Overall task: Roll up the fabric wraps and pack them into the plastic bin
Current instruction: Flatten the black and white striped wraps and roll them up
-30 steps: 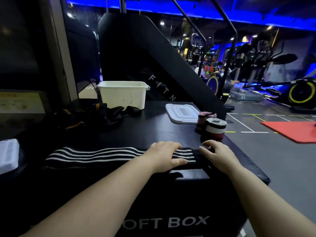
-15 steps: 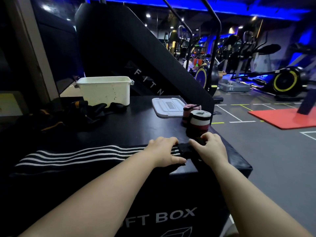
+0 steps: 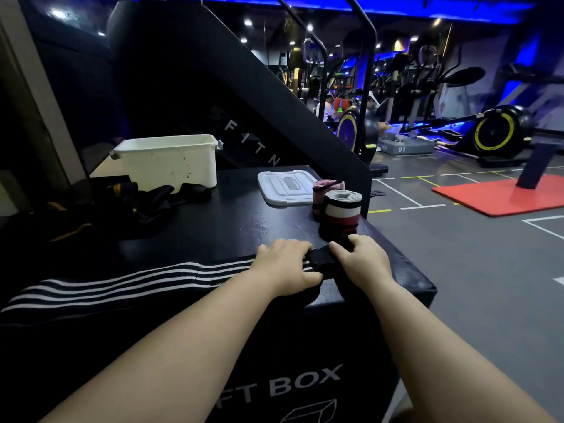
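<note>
The wrap (image 3: pixel 128 279) lies flat along the near edge of the soft box (image 3: pixel 244 221). Its long axis runs left to right across the view, with the white stripes lengthwise. Both hands sit at its right end, so nearly all of its length trails off to the person's left.

The left hand (image 3: pixel 283 265) rests palm down on the stripes, fingers fairly straight, pressing the strip to the top. The right hand (image 3: pixel 361 261) has fingers and thumb curled round the dark folded end, which shows as a small black lump between the two hands.

The roll looks barely begun. To grow, it has to travel leftward along that axis, so the right hand would likely drive the turn while the left gives way and keeps the edges square. The strip lies close to the front edge of the soft box, so a skewed roll could slide off it.

The bin (image 3: pixel 168 161) stands at the back left, well apart from the hands and nearer the left arm. Its lid (image 3: pixel 285 187) lies flat between the bin and two finished rolls (image 3: pixel 341 210), which stand on end just beyond the right hand. A dark pile (image 3: pixel 131 199) of loose wraps lies in front of the bin
</note>
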